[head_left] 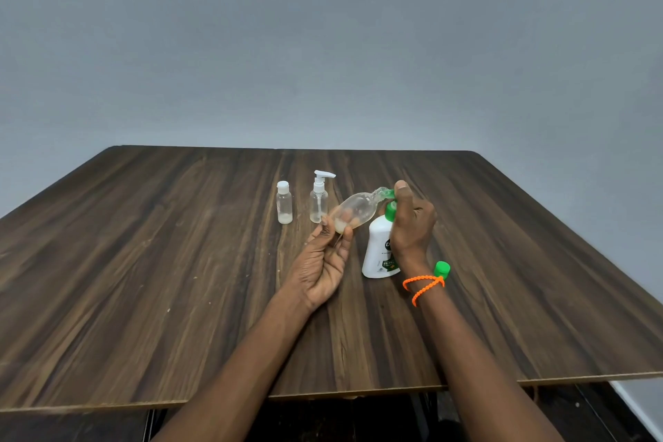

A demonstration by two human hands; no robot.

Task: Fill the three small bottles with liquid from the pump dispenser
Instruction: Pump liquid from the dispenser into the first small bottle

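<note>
Two hands work: left hand (324, 262) grasps a tilted clear bottle (353, 209); right hand (412, 222) grips the pump dispenser (380, 251).

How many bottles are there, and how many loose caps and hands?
Clear small bottles: 3 (flip-cap bottle, pump-top bottle, tilted bottle)
White dispenser: 1
Loose green cap: 1
Hands: 2 (left hand, right hand)
Total: 7
</note>
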